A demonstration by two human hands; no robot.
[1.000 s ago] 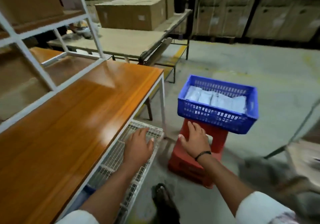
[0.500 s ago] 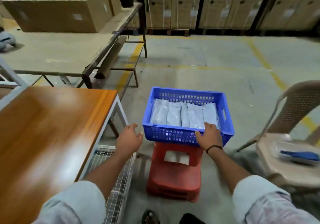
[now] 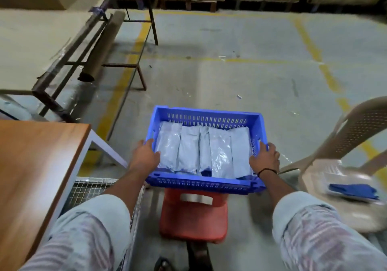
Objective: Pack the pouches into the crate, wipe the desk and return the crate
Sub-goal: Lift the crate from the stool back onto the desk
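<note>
Left grip (image 3: 146,155): closed on the left side wall of the blue crate (image 3: 206,116), fingers curled over its rim. Right grip (image 3: 265,157): closed on the crate's right rim in the same way; a dark band circles that wrist. Inside the crate, pale pouches (image 3: 201,149) lie side by side, covering its floor. Directly below the crate stands a red stool (image 3: 193,216); whether the crate rests on it cannot be told. Left of the crate: the wooden tabletop (image 3: 35,166), with a wire shelf (image 3: 90,189) beneath its edge. Right of the crate: a beige plastic chair (image 3: 345,136), a blue cloth (image 3: 354,192) on its seat.
</note>
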